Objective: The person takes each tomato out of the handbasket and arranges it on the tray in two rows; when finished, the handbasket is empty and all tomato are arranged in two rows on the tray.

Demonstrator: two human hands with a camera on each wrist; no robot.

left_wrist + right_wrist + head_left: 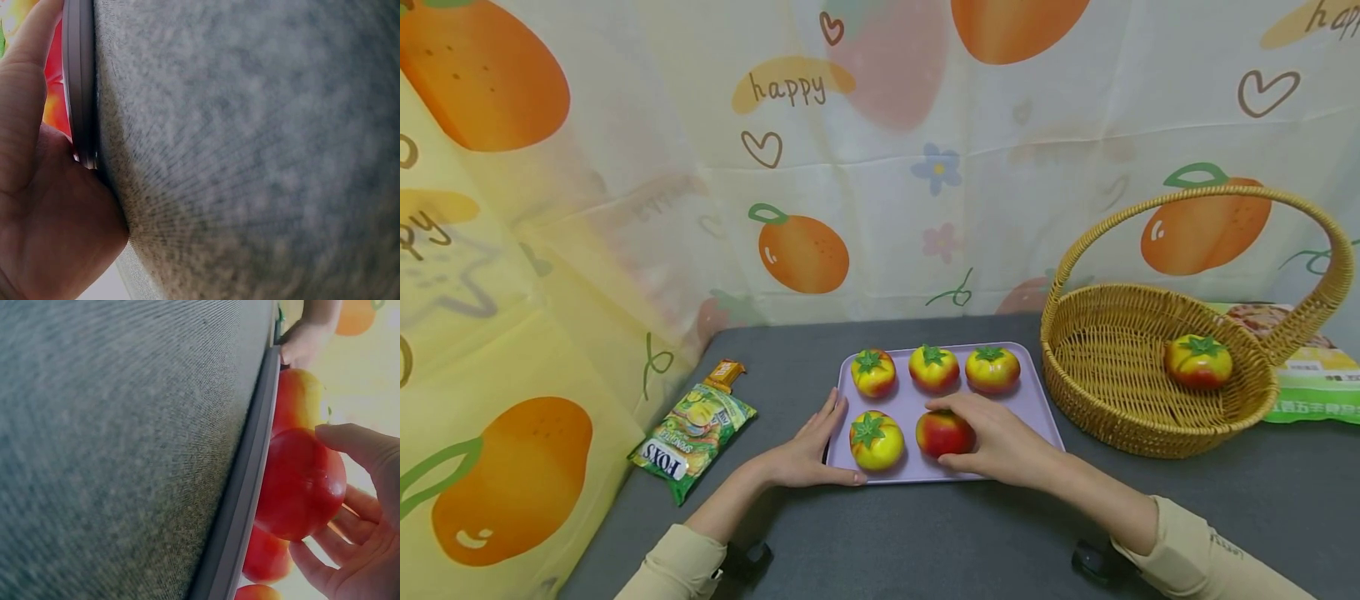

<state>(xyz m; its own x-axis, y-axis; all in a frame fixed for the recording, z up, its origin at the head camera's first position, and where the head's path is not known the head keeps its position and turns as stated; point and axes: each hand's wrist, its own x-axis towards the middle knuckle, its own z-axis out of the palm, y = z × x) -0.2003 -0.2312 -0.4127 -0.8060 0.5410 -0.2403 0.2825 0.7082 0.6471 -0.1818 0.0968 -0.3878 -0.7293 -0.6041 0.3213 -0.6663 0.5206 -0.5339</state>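
A lilac tray (891, 357) lies on the dark grey table, bearing several red-and-yellow tomatoes with green leafy tops. My left hand (808, 454) rests against the tray's front left corner, fingers straight along its side and thumb along the front edge. Near that thumb sits a yellow tomato (880, 442). Thumb and fingers of my right hand (1003, 437) hold a redder tomato (942, 434) at the tray's front; its top is turned out of sight. In the right wrist view, this red tomato (300, 484) is close to the tray's rim (250, 469).
Right of the tray stands a wicker basket (1097, 408) with a tall handle and one tomato (1198, 362) inside. A green-and-white packet (1318, 387) lies behind it. At the left are a green FOX'S bag (696, 433) and a small orange packet (725, 375). A printed cloth (880, 208) hangs behind.
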